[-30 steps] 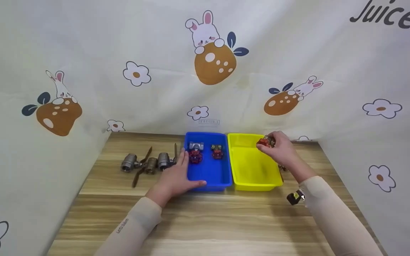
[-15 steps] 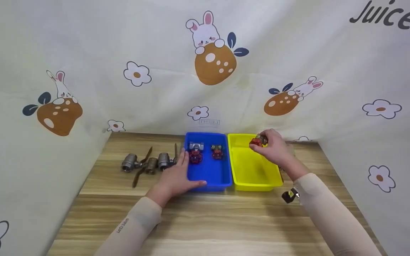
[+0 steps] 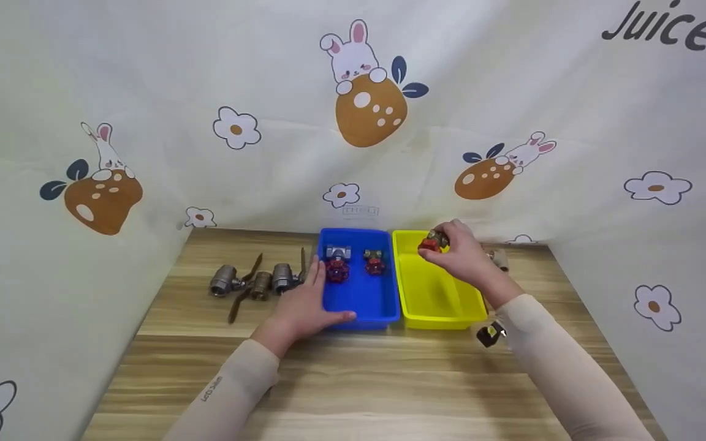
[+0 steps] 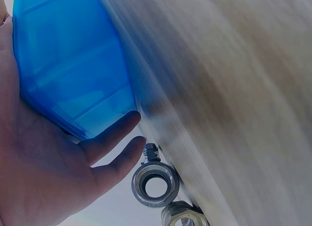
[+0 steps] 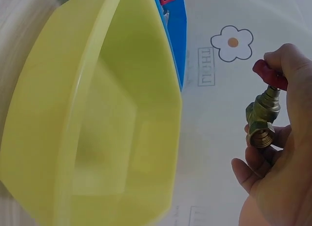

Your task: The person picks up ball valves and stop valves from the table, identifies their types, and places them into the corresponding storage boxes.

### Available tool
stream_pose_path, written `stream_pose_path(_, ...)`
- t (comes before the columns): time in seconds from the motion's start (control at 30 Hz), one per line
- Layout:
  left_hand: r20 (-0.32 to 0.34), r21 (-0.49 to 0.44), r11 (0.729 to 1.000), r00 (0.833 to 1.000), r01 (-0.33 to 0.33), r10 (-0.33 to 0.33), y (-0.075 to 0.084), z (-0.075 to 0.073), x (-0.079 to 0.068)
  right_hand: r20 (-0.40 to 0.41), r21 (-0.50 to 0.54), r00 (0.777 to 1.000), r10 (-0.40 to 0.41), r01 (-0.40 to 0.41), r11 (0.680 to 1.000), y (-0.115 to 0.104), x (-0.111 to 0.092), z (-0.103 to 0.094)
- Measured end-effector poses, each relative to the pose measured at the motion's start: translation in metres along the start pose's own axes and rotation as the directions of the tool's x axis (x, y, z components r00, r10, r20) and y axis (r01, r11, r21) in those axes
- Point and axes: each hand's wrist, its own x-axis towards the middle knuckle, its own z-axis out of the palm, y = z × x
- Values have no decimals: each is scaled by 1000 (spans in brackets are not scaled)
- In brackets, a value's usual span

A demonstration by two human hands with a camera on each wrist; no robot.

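My right hand (image 3: pixel 466 254) grips a brass gate valve with a red handwheel (image 5: pixel 263 111) above the back of the yellow bin (image 3: pixel 442 306). In the right wrist view the thumb lies on the handwheel and the fingers curl behind the brass body. My left hand (image 3: pixel 301 306) rests against the left side of the blue bin (image 3: pixel 362 303), fingers straight and thumb over the front rim. Inside the blue bin are a silver valve with a red handwheel (image 3: pixel 337 271) and a smaller brass valve with a red handwheel (image 3: pixel 374 264). The yellow bin's visible floor holds nothing.
Left of the blue bin lie several lever-handled ball valves, including a grey one (image 3: pixel 223 280), a brass one (image 3: pixel 260 285) and another grey one (image 3: pixel 282 277). Another metal fitting (image 3: pixel 500 260) sits right of the yellow bin, partly behind the right arm. A printed cloth (image 3: pixel 279 171) hangs behind.
My right hand has carried the red-handled valve leftward over the yellow bin, uncovering the metal fitting at right. The left hand and the blue bin have stayed in place.
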Motion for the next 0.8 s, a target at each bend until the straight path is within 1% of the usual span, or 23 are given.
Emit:
stream_pose_path(0.2, -6, 6, 1000, 1000, 0, 1, 0, 0, 0, 24, -1, 1000, 5, -5, 1000, -6, 3, 3)
stream_pose_path(0.47, 1, 12, 1000, 1000, 7, -7, 0, 0, 0, 42, 0, 999, 7, -7, 1000, -14, 7, 10)
stream_pose_path(0.67, 1, 8, 1000, 1000, 9, -9, 0, -1, 0, 63, -2, 998, -21, 21, 1000, -23, 9, 15)
stream_pose_path(0.8, 6, 13, 1000, 1000, 11, -11, 1, 0, 0, 75, -23, 996, -58, 60, 998, -29, 11, 19)
